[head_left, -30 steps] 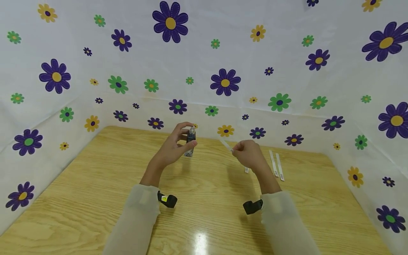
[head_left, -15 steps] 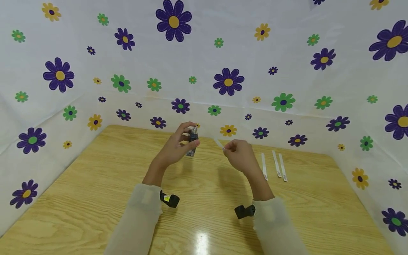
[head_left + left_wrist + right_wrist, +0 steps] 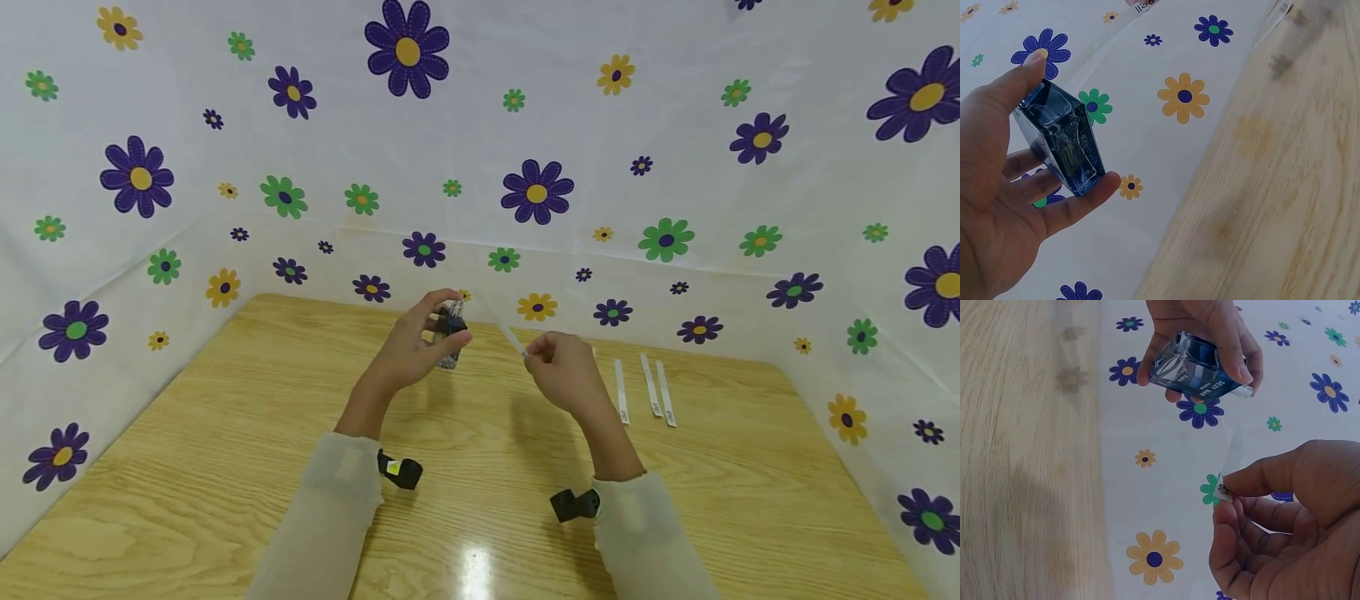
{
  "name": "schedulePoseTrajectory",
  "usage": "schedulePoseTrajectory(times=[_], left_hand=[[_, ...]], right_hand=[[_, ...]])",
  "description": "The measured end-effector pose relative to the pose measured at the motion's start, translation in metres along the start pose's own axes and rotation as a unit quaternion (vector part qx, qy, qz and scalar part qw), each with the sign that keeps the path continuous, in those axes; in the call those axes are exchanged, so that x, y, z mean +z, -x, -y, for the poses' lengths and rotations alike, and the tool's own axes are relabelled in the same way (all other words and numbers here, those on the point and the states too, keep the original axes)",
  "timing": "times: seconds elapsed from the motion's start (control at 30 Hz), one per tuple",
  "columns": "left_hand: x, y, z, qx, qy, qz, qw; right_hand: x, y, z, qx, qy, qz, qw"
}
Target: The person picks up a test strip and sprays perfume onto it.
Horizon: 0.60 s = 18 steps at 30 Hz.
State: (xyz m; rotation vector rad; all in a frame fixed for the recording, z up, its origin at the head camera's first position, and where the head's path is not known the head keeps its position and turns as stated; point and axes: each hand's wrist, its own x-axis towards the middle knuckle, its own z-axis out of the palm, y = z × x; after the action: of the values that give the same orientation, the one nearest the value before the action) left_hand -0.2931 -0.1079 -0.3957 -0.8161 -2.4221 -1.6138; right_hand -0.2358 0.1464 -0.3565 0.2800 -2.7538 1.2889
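Observation:
A blue glass perfume bottle (image 3: 453, 327) is held above the table by my left hand (image 3: 405, 354). In the left wrist view the thumb lies at one end of the bottle (image 3: 1069, 140) and fingers support the other. Lettering shows on the bottle (image 3: 1194, 372) in the right wrist view. Between thumb and fingertips my right hand (image 3: 562, 367) pinches one printed end of a narrow white paper test strip (image 3: 512, 337). The strip (image 3: 1230, 459) slants up toward the bottle, apart from it; its far end blends into the white backdrop.
Several white paper strips (image 3: 621, 392) lie on the wooden table (image 3: 465, 475), right of my right hand. A flower-patterned white cloth (image 3: 480, 142) stands behind the table and along both sides. Each wrist wears a small black camera (image 3: 405, 473).
My right hand has moved left with its strip, nearer the bottle, uncovering more of another strip on the table. The left hand stays nearly in place; the bottle has tilted slightly.

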Motion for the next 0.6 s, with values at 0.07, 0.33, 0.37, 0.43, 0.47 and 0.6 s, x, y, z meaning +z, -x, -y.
schedulePoseTrajectory(times=[0.07,0.33,0.37,0.43,0.47,0.6], left_hand=[[0.0003,0.0000,0.0001,-0.005,-0.011,-0.002,0.9999],[0.0008,0.0015,-0.0008,-0.023,-0.049,-0.009,0.9985],[0.0008,0.0017,-0.0011,-0.024,-0.053,-0.009,0.9983],[0.0006,0.0021,-0.0017,-0.023,-0.059,-0.010,0.9980],[0.0004,0.0021,-0.0017,-0.024,-0.061,-0.010,0.9978],[0.0004,0.0018,-0.0014,-0.021,-0.062,-0.009,0.9978]], right_hand=[[0.0003,0.0006,0.0002,0.002,-0.001,0.001,1.000],[0.0019,0.0033,0.0024,-0.005,-0.002,0.007,1.000],[0.0023,0.0033,0.0028,-0.006,0.001,0.008,1.000],[0.0030,0.0032,0.0035,-0.009,0.007,0.010,1.000],[0.0032,0.0031,0.0039,-0.010,0.009,0.011,1.000],[0.0041,0.0028,0.0048,-0.010,0.017,0.013,1.000]])
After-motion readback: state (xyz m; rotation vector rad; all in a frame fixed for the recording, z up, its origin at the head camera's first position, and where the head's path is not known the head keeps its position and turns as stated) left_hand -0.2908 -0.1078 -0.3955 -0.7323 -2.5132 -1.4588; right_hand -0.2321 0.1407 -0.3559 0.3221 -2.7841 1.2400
